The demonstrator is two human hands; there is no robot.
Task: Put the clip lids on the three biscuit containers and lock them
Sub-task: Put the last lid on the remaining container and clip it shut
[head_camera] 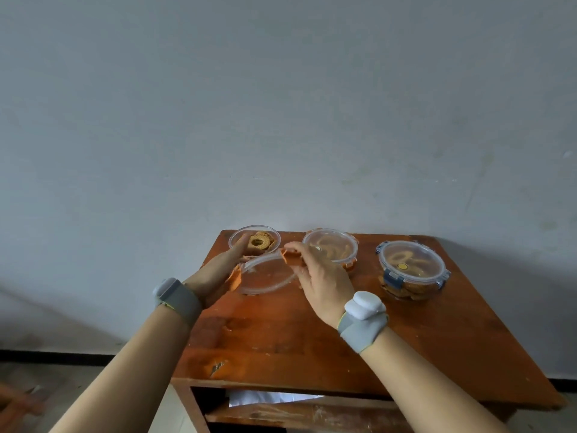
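Three round clear biscuit containers stand along the back of a wooden table [312, 339]. The left container [254, 240] is uncovered, with ring biscuits showing. A lid with orange clips covers the middle container [331, 250]. On the right container [411, 270] sits a lid with blue clips folded down. A clear round lid with orange clips [268, 273] is held tilted just in front of the left container. My left hand [215, 273] grips its left edge and my right hand [315, 276] pinches its far right clip.
The table stands against a plain grey wall. A shelf under the tabletop holds a white sheet [265, 398]. Both wrists wear grey bands with white units. Bare floor lies to the left, with a blurred wooden object [18, 407] at the bottom left corner.
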